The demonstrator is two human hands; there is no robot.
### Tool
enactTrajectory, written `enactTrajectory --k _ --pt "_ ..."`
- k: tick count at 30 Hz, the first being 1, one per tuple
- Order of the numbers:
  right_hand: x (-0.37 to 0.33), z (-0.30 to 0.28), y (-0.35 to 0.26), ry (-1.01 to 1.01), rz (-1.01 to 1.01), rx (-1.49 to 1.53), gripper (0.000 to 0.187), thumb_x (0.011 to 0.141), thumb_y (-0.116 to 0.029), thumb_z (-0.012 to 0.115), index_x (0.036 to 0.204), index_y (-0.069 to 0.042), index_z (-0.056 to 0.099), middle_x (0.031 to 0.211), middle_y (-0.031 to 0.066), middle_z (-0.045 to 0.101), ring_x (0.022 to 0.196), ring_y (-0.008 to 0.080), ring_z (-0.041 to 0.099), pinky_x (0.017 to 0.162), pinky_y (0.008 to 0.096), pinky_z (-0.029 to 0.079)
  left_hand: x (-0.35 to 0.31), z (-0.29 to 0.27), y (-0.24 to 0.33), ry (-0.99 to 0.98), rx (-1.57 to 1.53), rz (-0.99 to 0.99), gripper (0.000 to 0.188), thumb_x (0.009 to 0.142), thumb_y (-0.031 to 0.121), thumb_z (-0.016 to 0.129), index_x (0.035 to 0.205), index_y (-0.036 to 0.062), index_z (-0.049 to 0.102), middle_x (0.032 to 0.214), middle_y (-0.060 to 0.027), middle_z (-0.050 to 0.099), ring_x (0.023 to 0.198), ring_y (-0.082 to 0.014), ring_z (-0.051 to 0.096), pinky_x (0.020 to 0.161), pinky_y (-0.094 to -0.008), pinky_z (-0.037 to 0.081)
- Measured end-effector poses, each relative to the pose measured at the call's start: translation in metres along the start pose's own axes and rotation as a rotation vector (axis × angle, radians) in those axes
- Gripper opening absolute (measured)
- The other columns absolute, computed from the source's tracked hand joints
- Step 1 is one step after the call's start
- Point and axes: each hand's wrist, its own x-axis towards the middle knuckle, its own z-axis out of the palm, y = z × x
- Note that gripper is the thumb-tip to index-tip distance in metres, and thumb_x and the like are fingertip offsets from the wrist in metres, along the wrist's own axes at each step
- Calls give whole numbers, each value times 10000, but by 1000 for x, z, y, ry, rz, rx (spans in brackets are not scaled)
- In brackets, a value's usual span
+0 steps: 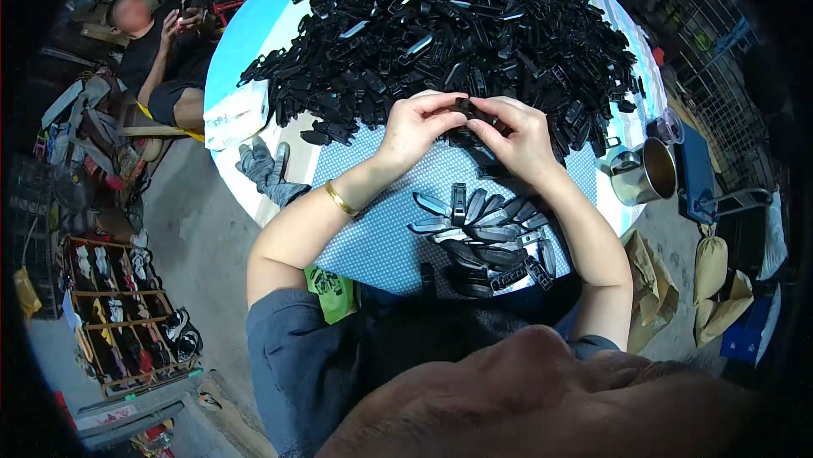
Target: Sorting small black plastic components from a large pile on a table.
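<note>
Left hand and right hand pinching small dark part between fingertips, over near fringe of black heap reaching tabletop's far edge. Advisable: light, even pressure; thumbs opposed; part kept clear of loose pieces toward near edge.

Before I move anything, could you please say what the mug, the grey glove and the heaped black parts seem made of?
Mug: probably polished stainless steel, given bright silvery reflections. Grey glove: likely matt fabric, from its soft folds. Heaped black parts: seemingly plastic, partly glossy, judging by highlights.
</note>
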Motion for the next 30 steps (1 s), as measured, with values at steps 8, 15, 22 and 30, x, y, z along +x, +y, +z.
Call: enactTrajectory --k 8,15,22,30 --pt "-5 7 -1 158 -174 -278 297 654 -93 761 906 -18 623 878 112 628 771 275 619 658 312 511 -2 17 4 85 -204 -95 315 835 7 585 1148 -26 570 1076 -97 619 939 -130 585 845 -243 471" --pt "1 -5 -4 -156 231 63 273 759 -189 700 936 6 629 793 129 606 681 211 606 596 278 469 0 1 12 -58 -328 -86 252 876 49 540 1112 -28 584 1033 -112 629 930 -157 595 851 -271 472" --pt "-1 -12 -9 -185 80 -80 205 777 -165 676 854 23 647 673 105 615 570 186 578 511 288 424 4 1 15 -96 -374 -124 235 883 76 542 1087 -29 590 1021 -119 631 917 -171 605 848 -284 474" --pt "13 -87 25 -331 403 29 175 823 -138 623 919 5 656 765 46 651 683 89 587 627 239 481 -7 8 45 -611 525 -96 241 782 181 677 919 -12 632 749 -28 634 637 -87 558 586 -239 455"
